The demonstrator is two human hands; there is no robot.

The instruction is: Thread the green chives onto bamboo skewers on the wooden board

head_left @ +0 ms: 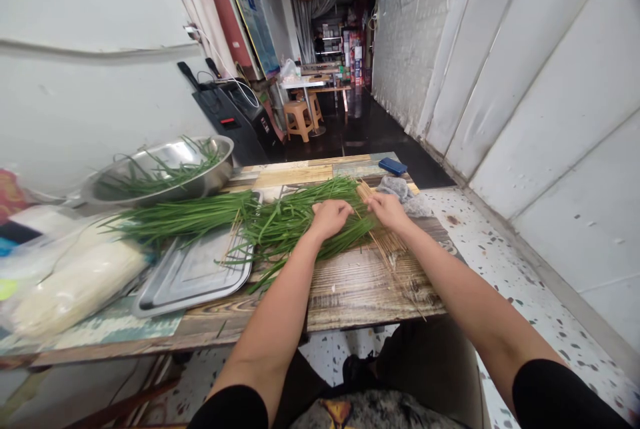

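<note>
Over a loose pile of garlic chives, my left hand is closed in a pinch; what lies between its fingertips is too small to make out. My right hand is also closed, its fingertips at a bundle of bamboo skewers on the table's right part. A thin stick seems to run from its fingers toward my left hand. Left of the pile, a neater bunch of chives lies across a metal tray, with a few skewers beside it.
A steel bowl with more chives stands at the back left of the wooden table. A plastic bag of pale contents lies at the left. A grey cloth and a blue box sit at the far right edge.
</note>
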